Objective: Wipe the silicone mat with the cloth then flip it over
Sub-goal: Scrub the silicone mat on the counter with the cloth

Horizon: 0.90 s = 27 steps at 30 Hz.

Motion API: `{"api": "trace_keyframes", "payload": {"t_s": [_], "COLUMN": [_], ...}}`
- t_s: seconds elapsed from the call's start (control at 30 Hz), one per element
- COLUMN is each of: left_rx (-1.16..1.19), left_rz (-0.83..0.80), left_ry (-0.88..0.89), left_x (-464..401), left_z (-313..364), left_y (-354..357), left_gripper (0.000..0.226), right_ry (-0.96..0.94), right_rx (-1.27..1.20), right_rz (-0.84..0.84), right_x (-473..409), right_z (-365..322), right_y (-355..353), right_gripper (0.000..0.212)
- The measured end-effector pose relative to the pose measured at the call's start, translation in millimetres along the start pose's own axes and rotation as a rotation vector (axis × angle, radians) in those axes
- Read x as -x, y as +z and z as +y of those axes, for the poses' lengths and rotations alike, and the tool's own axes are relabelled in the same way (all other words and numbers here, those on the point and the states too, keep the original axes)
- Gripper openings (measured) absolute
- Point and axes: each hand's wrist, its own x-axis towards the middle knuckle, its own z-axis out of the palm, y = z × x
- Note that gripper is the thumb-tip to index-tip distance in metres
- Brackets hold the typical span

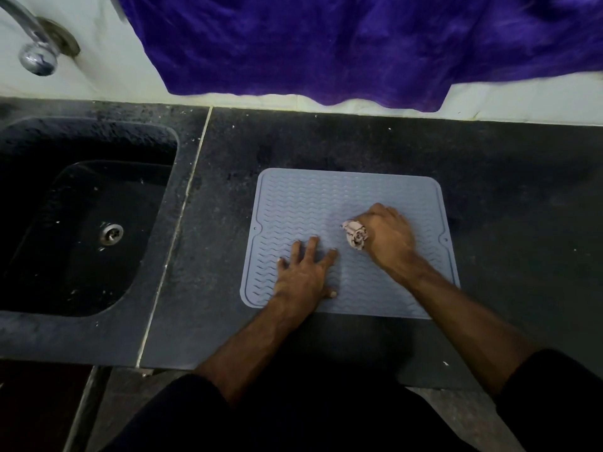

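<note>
- Your right hand (388,238) has the cloth (356,236) bunched into a wad, fingers curled round it, pressing it down approx. mid-mat, a bit right of centre.
- Your left hand (305,272) lies flat w/ fingers spread, palm pressing the silicone mat (326,197) near its front-left corner. Looks like you're pinning it so it won't slide.
- The mat lies flat on the dark countertop (359,141), ridged wavy side up, grey-blue, all four edges down. The sink (81,216) is well to the mat's left, beyond the counter seam.
- Progress, my read: you're in the wipe step. Can't tell how much of the surface is covered already; no wet streaks or clean/dirty contrast shows in this light.
- Flip not started: no corner lifted, no edge curled.
- Left to do: finish wiping, incl. the strip under your left palm, which the cloth can't reach while you're leaning there. Then free a hand, lift an edge, turn the mat over.
- Behind the mat, a purple fabric (326,44) hangs over the white wall; faucet (32,44) sits far back-left of the mat.
</note>
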Motion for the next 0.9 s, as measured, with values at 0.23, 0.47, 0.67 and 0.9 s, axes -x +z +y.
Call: {"api": "trace_keyframes", "payload": {"t_s": [0.23,0.47,0.67,0.9], "left_rx": [0.014,-0.001,0.003,0.013], "left_rz": [0.001,0.005,0.025,0.012], "left_ry": [0.000,-0.004,-0.001,0.001], "left_x": [0,0,-1,0], "left_z": [1,-1,0,-2], "left_y": [1,2,3,4], "left_gripper": [0.091,0.088,0.090,0.090], "right_ry": [-0.213,-0.004,-0.175,-0.124], "right_rx": [0.013,0.063,-0.117,0.023], "right_rz": [-0.032,-0.009,-0.034,-0.055], "right_x": [-19,-9,-21,-16], "right_z": [-58,-1,-50,-26], "right_y": [19,8,2,10], "right_gripper": [0.037,0.030,0.039,0.032]}}
